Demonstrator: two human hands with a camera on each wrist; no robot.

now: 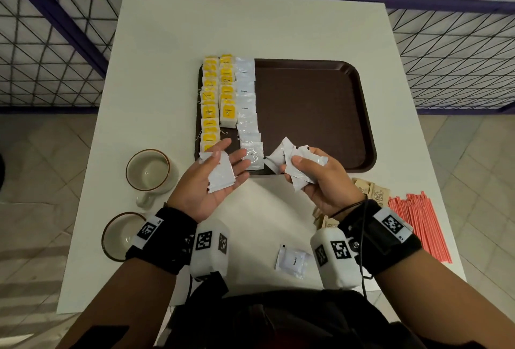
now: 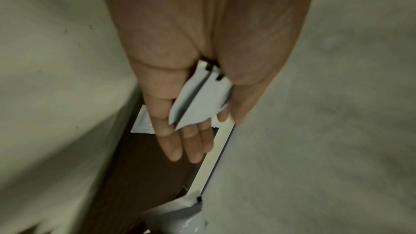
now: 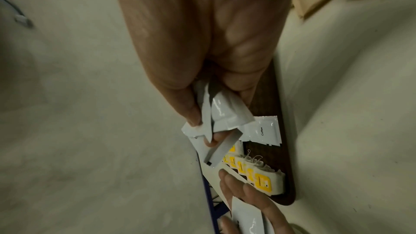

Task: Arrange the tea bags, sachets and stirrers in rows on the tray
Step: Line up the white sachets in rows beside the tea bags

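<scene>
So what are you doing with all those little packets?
A person is laying out drink things in rows on a brown tray. Two rows of yellow tea bags and one row of white coffee sachets already lie along its left side. The left hand has white sachets lying on its open palm, and the right hand grips a bunch more. One sachet, the brown packets and the red stirrers wait on the table.

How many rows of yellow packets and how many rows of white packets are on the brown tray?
Yellow tea bag rows: 2
White coffee sachet row: 1
Total rows on the tray: 3
</scene>
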